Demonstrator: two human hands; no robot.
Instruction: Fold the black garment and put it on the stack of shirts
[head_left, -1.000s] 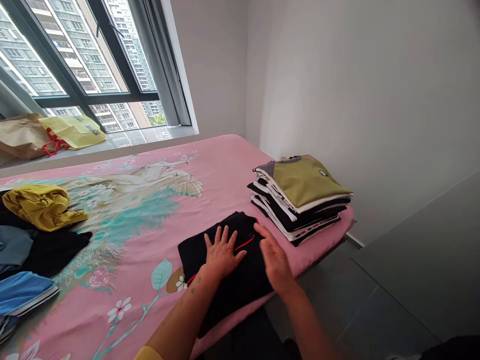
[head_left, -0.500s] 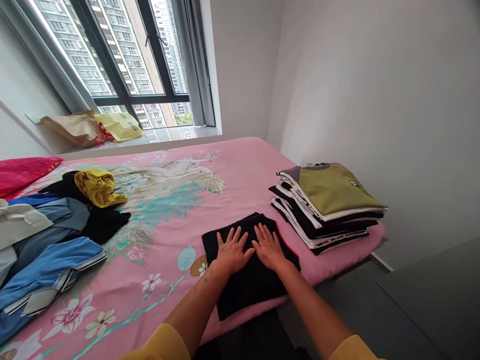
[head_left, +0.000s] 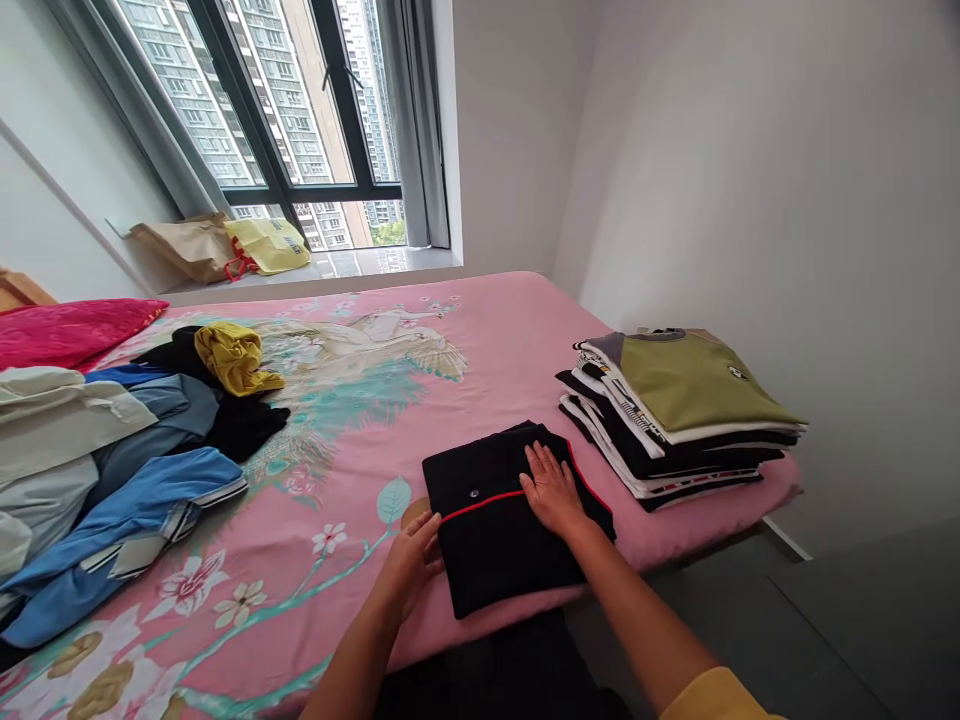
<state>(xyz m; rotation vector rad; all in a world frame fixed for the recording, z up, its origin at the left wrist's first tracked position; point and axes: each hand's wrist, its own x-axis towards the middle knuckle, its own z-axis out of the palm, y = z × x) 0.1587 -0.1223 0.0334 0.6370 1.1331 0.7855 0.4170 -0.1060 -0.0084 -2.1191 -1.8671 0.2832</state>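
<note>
Left grip (head_left: 411,560) at edge, right grip (head_left: 553,492) atop, one black garment (head_left: 502,550), one stack (head_left: 701,385)

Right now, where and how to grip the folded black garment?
Probably the left edge of the folded black garment, from the left, fingers beneath, thumb on top: it lies flat, that edge is straight with the left hand at it, while the clothes stack sits close on the right.

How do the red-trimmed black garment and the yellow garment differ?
The red-trimmed black garment is folded flat; the yellow garment is bunched. The black one lies on the pink bedspread; the yellow one lies against black clothing. The right hand touches only the black one. Both are cloth.
</note>
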